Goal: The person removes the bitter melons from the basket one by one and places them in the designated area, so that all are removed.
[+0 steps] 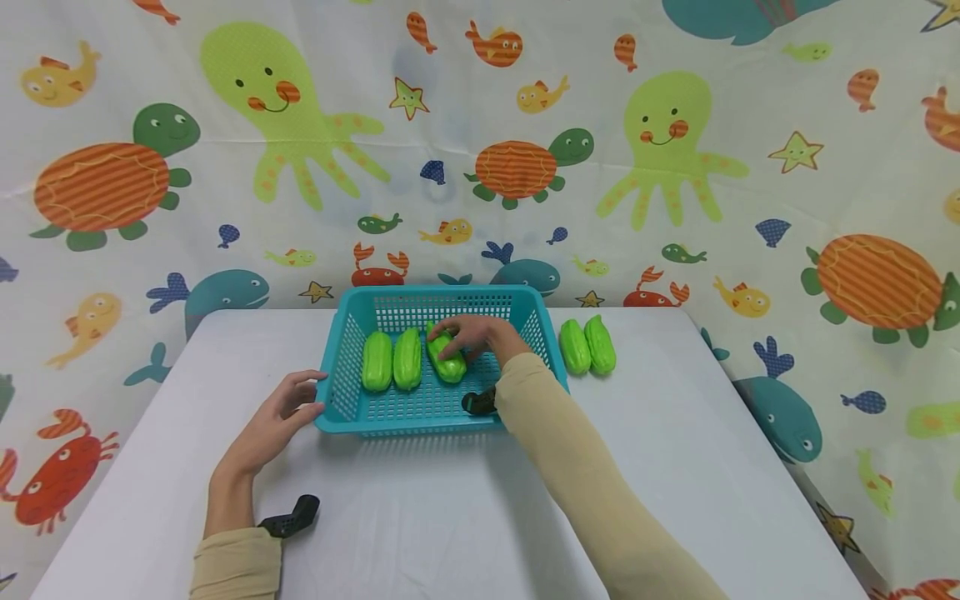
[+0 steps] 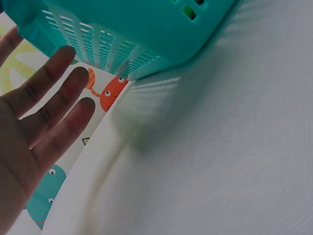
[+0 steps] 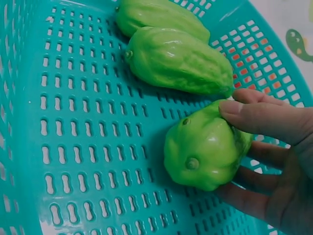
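In the head view, a teal plastic basket stands on the table with three glossy green gourds inside. Two of them, the left gourd and the middle gourd, lie side by side. My right hand holds the third gourd, thumb on top and fingers round its far side; it sits tilted beside the other two, low over the basket floor. At the basket's left rim is my left hand, fingertips right at the edge. Its fingers look spread and relaxed in the left wrist view.
Two more green gourds, one beside the other, lie on the white table just right of the basket. A cloth printed with sea animals hangs behind the table. Each wrist wears a small black camera, the left one over the table.
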Available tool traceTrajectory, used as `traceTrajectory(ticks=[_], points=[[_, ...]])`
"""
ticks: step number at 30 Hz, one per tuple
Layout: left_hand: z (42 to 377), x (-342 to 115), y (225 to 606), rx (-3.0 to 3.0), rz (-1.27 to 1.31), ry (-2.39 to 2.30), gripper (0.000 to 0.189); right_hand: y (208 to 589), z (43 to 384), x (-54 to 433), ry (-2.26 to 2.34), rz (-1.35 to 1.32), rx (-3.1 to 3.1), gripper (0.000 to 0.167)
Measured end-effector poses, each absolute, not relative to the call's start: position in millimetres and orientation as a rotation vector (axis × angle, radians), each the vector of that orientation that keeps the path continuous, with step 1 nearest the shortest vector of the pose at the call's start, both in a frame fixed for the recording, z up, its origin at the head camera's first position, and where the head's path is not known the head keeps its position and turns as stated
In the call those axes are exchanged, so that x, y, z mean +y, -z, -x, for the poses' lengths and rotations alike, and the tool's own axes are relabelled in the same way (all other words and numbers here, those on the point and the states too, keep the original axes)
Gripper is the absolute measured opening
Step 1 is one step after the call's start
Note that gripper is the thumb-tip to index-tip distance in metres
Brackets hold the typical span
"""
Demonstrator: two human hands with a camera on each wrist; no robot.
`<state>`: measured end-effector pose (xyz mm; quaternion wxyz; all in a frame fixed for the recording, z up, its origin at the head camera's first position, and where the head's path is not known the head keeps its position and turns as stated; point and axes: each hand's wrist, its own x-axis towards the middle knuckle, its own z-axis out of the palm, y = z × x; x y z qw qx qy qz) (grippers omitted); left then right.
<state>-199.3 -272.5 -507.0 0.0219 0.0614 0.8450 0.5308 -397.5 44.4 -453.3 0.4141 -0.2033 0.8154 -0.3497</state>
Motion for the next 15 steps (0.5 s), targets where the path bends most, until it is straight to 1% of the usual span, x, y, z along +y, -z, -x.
traceTrajectory(ticks=[15], points=[[199.9, -272.0, 507.2, 2.623, -0.19, -1.64, 0.054, 449.5, 398.1, 49.8, 0.806, 0.635, 2.148, 0.044]])
